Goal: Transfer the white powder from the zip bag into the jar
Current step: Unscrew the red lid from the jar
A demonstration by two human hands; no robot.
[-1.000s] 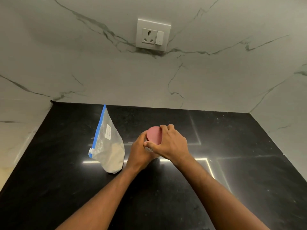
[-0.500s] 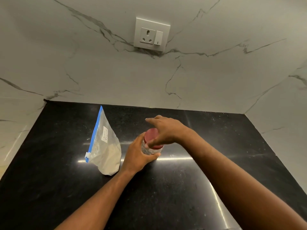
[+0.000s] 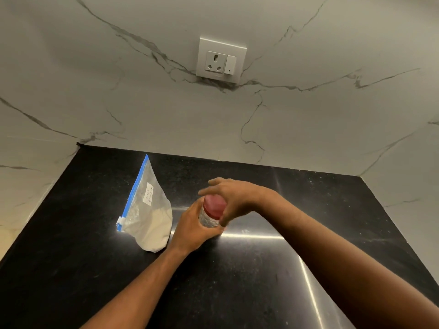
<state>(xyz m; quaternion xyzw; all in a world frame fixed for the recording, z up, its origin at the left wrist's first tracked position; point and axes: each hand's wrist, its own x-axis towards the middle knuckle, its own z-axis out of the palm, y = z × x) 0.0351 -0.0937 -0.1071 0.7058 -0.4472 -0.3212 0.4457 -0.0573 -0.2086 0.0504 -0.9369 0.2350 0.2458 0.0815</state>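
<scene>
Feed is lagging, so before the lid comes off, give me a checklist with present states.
1. Left hand grip round the jar: ok.
2. Right hand curled over the red lid: ok.
3. Lid loosened: cannot tell.
4. Jar upright above the counter: ok.
5. Zip bag standing apart from the jar, to its left: ok.
6. Bag open for pouring: not ok, its blue zip looks closed.

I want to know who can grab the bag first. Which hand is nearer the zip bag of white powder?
Left. The left hand grips the jar just right of the zip bag; the right hand holds the red lid, farther off.
</scene>
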